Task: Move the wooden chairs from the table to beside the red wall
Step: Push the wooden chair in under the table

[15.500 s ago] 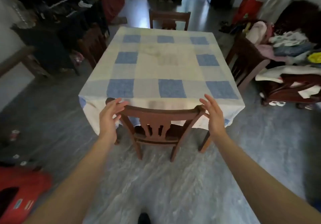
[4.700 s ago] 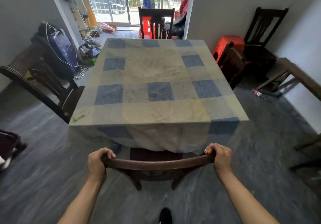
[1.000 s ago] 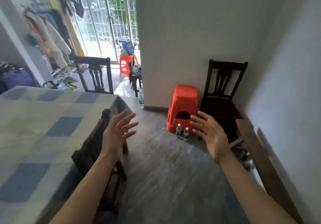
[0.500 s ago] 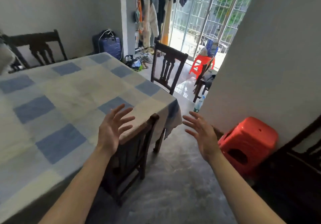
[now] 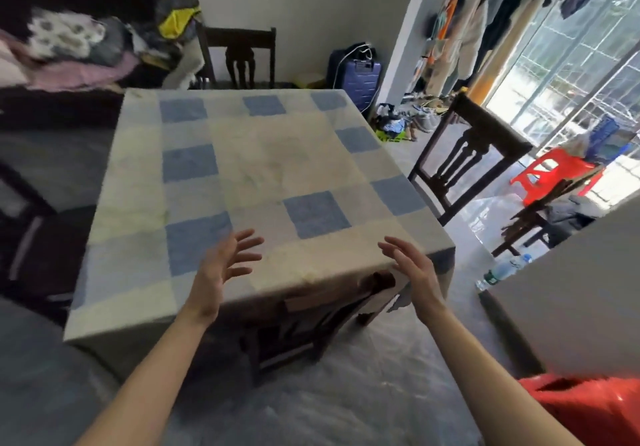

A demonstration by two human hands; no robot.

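A dark wooden chair is tucked under the near edge of the table, which wears a blue-and-cream checked cloth. The cloth hides most of the chair's seat. My left hand hovers with fingers spread just above the chair's top rail, holding nothing. My right hand hovers open near the rail's right end, apart from it. A second wooden chair stands at the table's right side. A third chair stands at the far side.
A red plastic stool is at the bottom right beside a grey wall. A water bottle lies on the floor. A blue suitcase, shoes and hanging clothes stand to the right rear. Piled clothes fill the back left.
My view has swung left, bringing the table square in front. Both open hands have come nearer to the tucked chair's top rail. Neither hand has taken hold of anything.
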